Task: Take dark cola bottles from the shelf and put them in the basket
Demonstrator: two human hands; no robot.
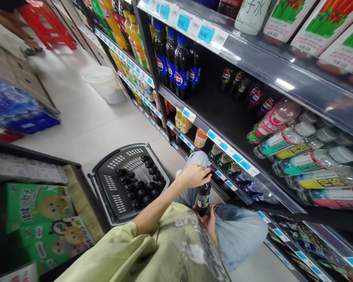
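Note:
A small dark cola bottle (204, 199) with a yellow and white label stands nearly upright in front of my body, between my knees. My left hand (195, 175) is closed over its top, hiding the cap. Around the lower part curls my right hand (209, 219), partly hidden by the bottle. To the left, a dark shopping basket (113, 166) rests on the floor, with several black-capped dark bottles (139, 186) standing in it. On the shelf ahead, several small dark Pepsi bottles (255, 95) sit toward the back.
Tall blue-capped Pepsi bottles (181, 66) stand on the shelf (217, 113); clear soda bottles (306, 162) lie at its right. A white bucket (101, 80) and a red stool (48, 25) are farther back. Green packages (44, 219) fill a low rack at left. Someone's foot (32, 50) shows near the stool.

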